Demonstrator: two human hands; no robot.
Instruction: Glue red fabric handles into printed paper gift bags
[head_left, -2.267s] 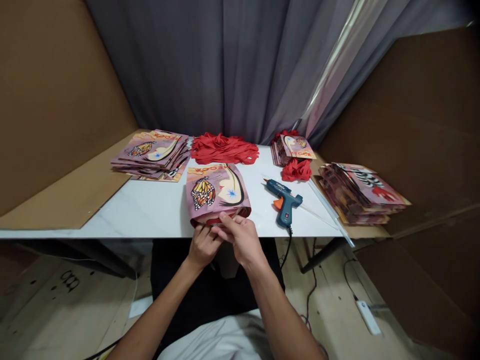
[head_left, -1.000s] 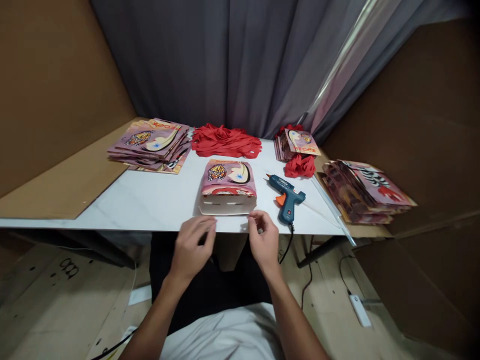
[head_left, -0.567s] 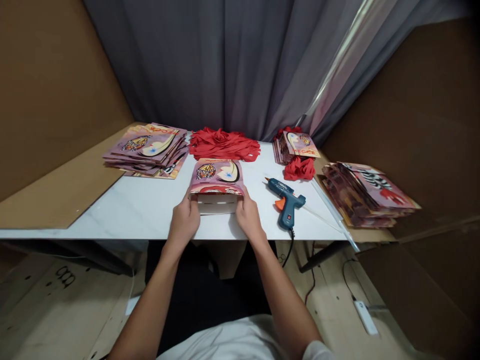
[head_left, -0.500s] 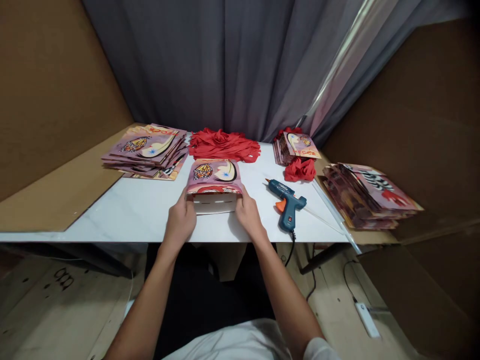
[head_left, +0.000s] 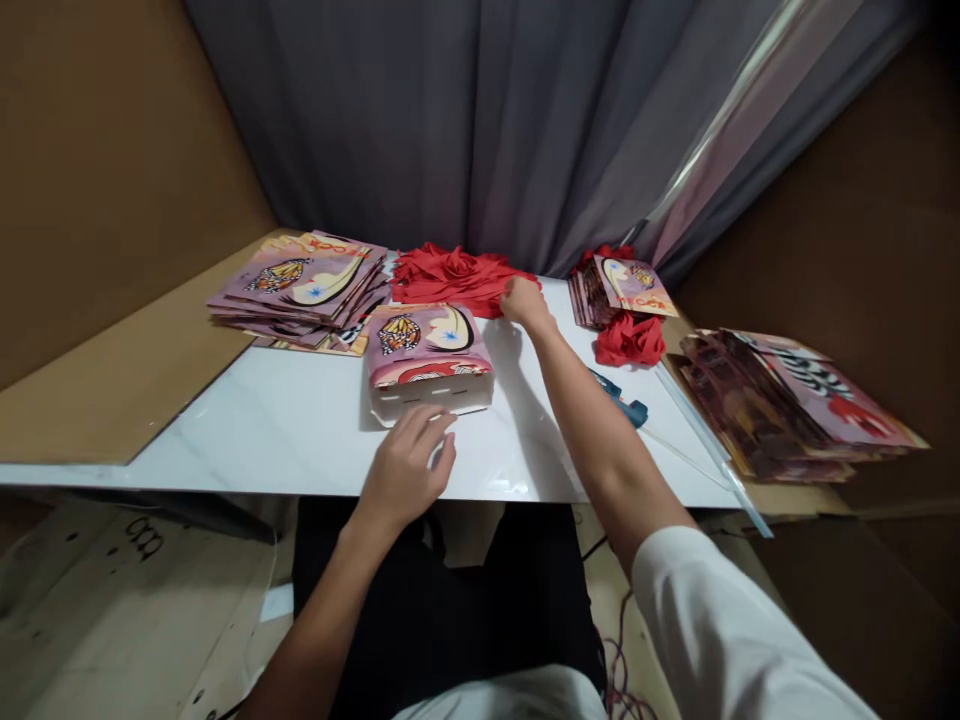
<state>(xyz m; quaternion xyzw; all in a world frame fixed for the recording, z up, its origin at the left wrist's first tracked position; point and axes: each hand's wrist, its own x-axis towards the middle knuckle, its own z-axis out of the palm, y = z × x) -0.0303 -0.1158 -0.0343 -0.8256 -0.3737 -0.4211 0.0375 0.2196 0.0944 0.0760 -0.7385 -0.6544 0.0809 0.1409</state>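
A pink paper bag (head_left: 426, 352) printed with a butterfly lies on the white table (head_left: 285, 430), its white open end facing me. My left hand (head_left: 409, 470) rests flat near the table's front edge, fingers stretched out, just short of the bag's open end. My right hand (head_left: 523, 299) reaches to the back of the table and closes on the edge of a heap of red ribbon strips (head_left: 457, 278). My right forearm crosses over a blue glue gun (head_left: 622, 402) and hides most of it.
A stack of flat printed bags (head_left: 300, 290) lies at the back left. A smaller stack (head_left: 626, 288) with a red ribbon bundle (head_left: 630, 340) sits at the back right, and another stack (head_left: 787, 400) at the far right. Brown cardboard walls and a grey curtain enclose the table.
Both hands have let go of the bag's sides. My right hand went forward to the red ribbon heap. My left hand drew back toward the table's front edge.
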